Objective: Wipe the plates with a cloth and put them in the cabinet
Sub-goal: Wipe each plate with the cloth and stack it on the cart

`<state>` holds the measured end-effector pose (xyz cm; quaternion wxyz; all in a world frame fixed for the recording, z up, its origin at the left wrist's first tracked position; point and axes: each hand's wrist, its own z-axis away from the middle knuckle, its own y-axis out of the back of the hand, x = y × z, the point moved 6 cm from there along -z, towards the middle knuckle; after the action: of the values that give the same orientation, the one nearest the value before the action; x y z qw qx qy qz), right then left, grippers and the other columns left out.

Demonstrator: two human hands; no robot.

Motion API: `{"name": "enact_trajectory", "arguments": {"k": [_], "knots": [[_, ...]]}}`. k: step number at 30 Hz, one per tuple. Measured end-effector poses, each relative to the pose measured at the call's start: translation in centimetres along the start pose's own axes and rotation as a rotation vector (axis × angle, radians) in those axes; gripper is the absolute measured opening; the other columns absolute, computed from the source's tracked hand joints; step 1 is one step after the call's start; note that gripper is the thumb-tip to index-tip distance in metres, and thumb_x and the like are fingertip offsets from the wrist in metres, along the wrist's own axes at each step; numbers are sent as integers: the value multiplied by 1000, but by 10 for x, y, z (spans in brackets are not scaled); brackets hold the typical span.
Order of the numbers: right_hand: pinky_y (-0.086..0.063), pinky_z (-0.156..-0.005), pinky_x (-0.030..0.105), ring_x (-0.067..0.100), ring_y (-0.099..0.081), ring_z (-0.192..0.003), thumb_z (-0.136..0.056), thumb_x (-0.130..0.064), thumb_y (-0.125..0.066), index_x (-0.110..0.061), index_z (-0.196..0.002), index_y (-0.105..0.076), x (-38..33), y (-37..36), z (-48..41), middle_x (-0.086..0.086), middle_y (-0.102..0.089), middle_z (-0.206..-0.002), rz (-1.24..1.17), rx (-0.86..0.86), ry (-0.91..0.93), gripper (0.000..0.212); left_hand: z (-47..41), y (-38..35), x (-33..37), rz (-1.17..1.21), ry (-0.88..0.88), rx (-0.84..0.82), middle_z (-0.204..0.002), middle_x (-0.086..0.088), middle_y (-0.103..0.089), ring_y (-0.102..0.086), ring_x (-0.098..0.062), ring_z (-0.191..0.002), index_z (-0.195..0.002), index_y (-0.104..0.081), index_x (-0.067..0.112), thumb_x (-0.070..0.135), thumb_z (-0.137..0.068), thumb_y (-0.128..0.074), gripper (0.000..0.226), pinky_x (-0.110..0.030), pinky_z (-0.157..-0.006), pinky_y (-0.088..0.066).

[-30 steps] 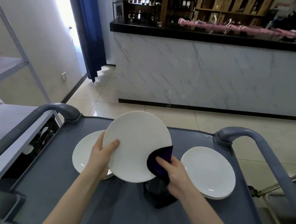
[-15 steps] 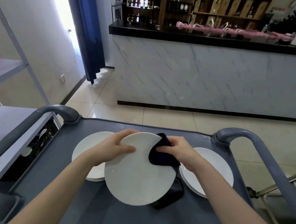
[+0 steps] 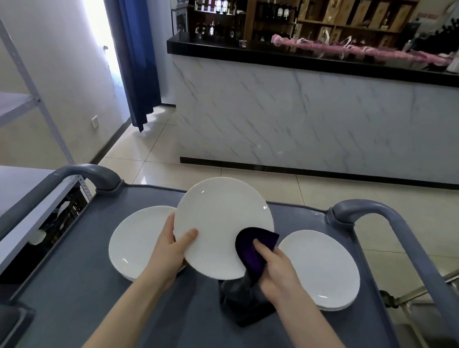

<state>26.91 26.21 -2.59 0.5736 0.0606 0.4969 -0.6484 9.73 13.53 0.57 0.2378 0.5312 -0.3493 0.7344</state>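
Note:
A white plate [image 3: 219, 222] is tilted up above the grey cart top [image 3: 84, 286]. My left hand [image 3: 169, 254] grips its lower left rim, thumb on the face. My right hand [image 3: 275, 272] pinches a dark purple cloth [image 3: 252, 251] over the plate's lower right rim; the rest of the cloth hangs down to the cart. A stack of white plates [image 3: 136, 240] lies on the cart to the left, partly behind the held plate. Another white plate stack [image 3: 322, 270] lies to the right.
Raised grey cart handles stand at the far left [image 3: 87, 172] and far right [image 3: 369, 210]. A metal shelf rack [image 3: 10, 185] is close on the left. A marble-fronted bar counter [image 3: 321, 120] stands across the tiled floor ahead.
The plate was turned flat and low half a second ago; it is now lifted and tilted up again. My right hand with the cloth moved from the plate's top edge to its lower right rim.

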Motion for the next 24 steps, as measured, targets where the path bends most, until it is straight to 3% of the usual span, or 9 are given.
{"name": "enact_trajectory", "arguments": {"k": [2,7,10,14,19,22,24], "knots": [[-60,-65,33,27,-74,-82,-87,-3,-66,2,-108,-66,-7,3,0,18,-74,-99,100,-23,-7,22,-2,3,4,-3,21,-19,-112,3,-75,-74,-22,-99,-123,-59,31,11,-100,-60,30,-35,-69,-62],[-59,-74,34,29,-72,-91,-76,-11,-75,-4,-101,-73,-60,-17,-1,20,-73,-106,493,-248,106,26,-2,11,37,-309,-8,-205,-114,9,-74,-73,-16,-101,-117,-62,50,32,-85,-69,37,-31,-69,-60],[-58,-79,34,25,-72,-87,-79,-9,-77,-13,-90,-77,-86,-42,-1,11,-76,-96,851,-330,183,11,-6,3,53,-471,-7,-338,-111,11,-73,-72,-12,-100,-117,-60,56,27,-95,-67,37,-26,-74,-59],[-57,-78,31,17,-72,-82,-78,-12,-78,-20,-87,-78,-89,-79,1,6,-77,-90,1144,-479,250,12,-7,-12,63,-711,-32,-420,-102,19,-70,-70,-5,-89,-115,-57,59,25,-100,-60,37,-20,-68,-55],[-54,-80,32,14,-69,-80,-84,-13,-75,-13,-92,-77,-71,-74,-3,9,-75,-90,1097,-462,269,9,-10,-9,60,-739,-150,-299,-98,12,-70,-68,-13,-89,-111,-62,49,26,-102,-57,25,-35,-76,-57],[-57,-82,34,21,-72,-87,-85,-13,-73,-15,-96,-76,-64,-50,-4,8,-76,-95,907,-398,232,12,-6,1,52,-624,-177,-207,-99,17,-70,-67,-5,-88,-109,-64,51,25,-101,-60,27,-26,-72,-53],[-58,-83,37,28,-72,-94,-85,-11,-73,-12,-101,-75,-54,-33,-4,12,-76,-101,732,-328,199,16,-5,9,46,-422,-160,-117,-101,13,-72,-70,-8,-89,-108,-67,48,25,-98,-63,25,-23,-70,-54]]}}
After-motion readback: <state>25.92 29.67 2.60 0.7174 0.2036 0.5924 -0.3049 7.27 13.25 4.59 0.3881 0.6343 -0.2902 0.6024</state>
